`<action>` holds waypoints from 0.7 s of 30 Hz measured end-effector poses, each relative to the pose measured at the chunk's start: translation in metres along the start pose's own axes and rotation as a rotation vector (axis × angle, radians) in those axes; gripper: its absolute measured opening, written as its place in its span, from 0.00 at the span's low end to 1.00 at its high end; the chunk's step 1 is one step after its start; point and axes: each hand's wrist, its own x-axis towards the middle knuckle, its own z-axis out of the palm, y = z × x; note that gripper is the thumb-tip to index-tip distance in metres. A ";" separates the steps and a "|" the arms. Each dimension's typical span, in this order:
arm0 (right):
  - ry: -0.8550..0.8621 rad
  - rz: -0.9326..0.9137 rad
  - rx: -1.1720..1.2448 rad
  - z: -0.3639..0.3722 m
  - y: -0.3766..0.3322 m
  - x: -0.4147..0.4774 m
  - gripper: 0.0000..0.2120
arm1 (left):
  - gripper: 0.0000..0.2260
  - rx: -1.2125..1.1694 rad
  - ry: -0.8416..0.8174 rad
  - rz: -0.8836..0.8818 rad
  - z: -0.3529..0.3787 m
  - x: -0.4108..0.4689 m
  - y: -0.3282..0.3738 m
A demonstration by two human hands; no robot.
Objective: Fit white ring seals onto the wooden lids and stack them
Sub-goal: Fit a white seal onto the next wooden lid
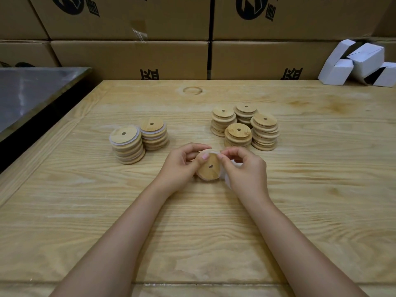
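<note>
Fingers (203, 157) of left hand (182, 166) and right hand (246, 170) pinch seal (226, 177) around lid (206, 172).

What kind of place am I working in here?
Probably a packing or warehouse workbench: printed cardboard cartons stacked behind the wooden table, folded white boxes back right, and batches of wooden lids.

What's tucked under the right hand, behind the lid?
White seal peeks out below the right hand, beside the held lid. The palm covers the rest, so how many seals are there cannot be told.
</note>
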 end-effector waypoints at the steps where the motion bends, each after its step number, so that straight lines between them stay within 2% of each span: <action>1: -0.002 0.012 0.009 0.000 0.000 0.001 0.11 | 0.08 0.009 0.005 0.009 0.000 0.001 -0.001; 11: -0.045 0.123 0.148 0.000 0.002 0.007 0.11 | 0.10 0.064 0.008 0.073 -0.006 0.004 -0.002; 21: -0.069 -0.012 0.037 -0.003 -0.002 0.001 0.08 | 0.09 0.015 0.069 0.051 -0.004 0.001 0.002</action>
